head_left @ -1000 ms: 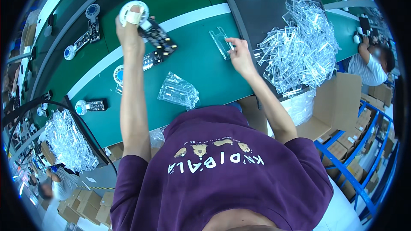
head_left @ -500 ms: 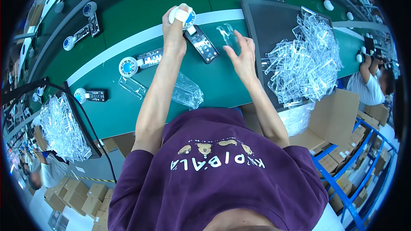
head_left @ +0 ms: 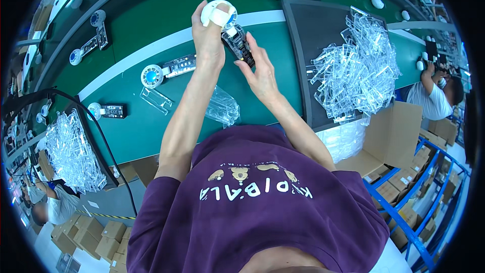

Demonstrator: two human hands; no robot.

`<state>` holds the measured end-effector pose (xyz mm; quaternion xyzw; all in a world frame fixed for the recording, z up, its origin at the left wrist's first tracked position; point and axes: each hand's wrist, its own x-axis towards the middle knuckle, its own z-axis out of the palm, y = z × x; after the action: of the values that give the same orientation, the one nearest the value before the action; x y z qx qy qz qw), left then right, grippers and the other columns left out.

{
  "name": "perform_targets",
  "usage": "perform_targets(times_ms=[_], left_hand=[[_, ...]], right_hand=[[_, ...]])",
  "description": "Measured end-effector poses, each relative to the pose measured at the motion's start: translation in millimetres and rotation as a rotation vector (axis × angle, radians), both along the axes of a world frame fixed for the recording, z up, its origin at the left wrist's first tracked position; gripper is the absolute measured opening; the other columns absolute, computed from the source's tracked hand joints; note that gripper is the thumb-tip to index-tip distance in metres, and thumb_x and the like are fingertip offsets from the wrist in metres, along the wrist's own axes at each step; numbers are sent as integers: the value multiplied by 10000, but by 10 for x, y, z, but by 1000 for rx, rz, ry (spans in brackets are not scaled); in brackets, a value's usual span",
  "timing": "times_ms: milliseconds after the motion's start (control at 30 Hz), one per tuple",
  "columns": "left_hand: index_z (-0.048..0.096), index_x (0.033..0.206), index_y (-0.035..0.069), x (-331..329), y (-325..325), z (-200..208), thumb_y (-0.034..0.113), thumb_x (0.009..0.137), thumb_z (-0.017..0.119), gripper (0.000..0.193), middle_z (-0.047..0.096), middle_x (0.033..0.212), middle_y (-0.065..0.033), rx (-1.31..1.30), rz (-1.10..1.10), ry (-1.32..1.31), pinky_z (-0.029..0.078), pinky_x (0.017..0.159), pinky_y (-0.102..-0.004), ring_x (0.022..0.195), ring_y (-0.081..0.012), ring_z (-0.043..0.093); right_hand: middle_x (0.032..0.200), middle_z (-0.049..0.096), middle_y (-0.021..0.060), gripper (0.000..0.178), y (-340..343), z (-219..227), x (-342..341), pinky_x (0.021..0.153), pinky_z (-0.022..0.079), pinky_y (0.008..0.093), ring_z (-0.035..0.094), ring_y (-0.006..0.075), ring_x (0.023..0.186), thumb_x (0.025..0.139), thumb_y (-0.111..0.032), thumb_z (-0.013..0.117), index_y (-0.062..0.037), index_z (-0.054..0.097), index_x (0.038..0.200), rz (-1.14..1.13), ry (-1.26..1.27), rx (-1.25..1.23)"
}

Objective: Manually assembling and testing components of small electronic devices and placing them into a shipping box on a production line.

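While left fingers (head_left: 198,16) hold device (head_left: 236,44), right fingers (head_left: 257,53) nearer, alongside

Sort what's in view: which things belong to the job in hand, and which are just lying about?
Belongs to the job:
left hand, holding the white-headed device
right hand, around the device's board end
clear plastic pieces heaped in the black tray, likely

Just lying about, it seems:
crinkled clear plastic on the green bench
open cardboard box
stacked cartons
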<state>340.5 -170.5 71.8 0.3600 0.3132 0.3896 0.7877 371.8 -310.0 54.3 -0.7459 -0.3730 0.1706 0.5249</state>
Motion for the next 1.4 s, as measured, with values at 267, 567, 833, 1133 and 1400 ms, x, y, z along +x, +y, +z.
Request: perform_targets(times_ms=[267,567,833,1133,1400], left_hand=[[480,1148,-8,-221,-155,-112,205,850,619,391,581,1036,-133,-320,-313,-143,471,791,-292,937,-196,586],[518,1101,-36,-236,-524,212,149,834,613,337,596,1035,-139,194,-138,19,459,844,-322,942,-210,587],[533,1059,-36,17,-309,106,47,801,636,290,602,990,-133,322,30,85,475,811,-313,868,-198,599],[597,986,-9,348,860,-304,242,818,647,306,635,876,-120,234,-25,299,483,719,-291,788,-175,623],[593,1033,21,75,2126,-706,405,746,689,489,635,940,-123,291,-130,1110,485,694,-321,801,-218,614]], right_hand=[[999,514,132,485,-16,252,145,781,448,327,530,223,876,862,-189,583,-49,419,1296,147,-503,-160],[670,521,32,467,338,-41,273,589,395,273,492,120,637,952,-396,363,-19,547,747,-598,792,331],[576,482,32,471,627,-147,487,511,365,275,450,124,525,950,-388,372,-35,505,668,-514,577,309],[765,604,146,242,403,259,1840,590,461,416,585,329,714,868,-278,504,-62,594,807,-330,-625,-252],[927,593,246,362,-1187,-12,3456,742,471,465,585,387,907,821,-339,570,-16,546,985,-549,-727,-1142]])
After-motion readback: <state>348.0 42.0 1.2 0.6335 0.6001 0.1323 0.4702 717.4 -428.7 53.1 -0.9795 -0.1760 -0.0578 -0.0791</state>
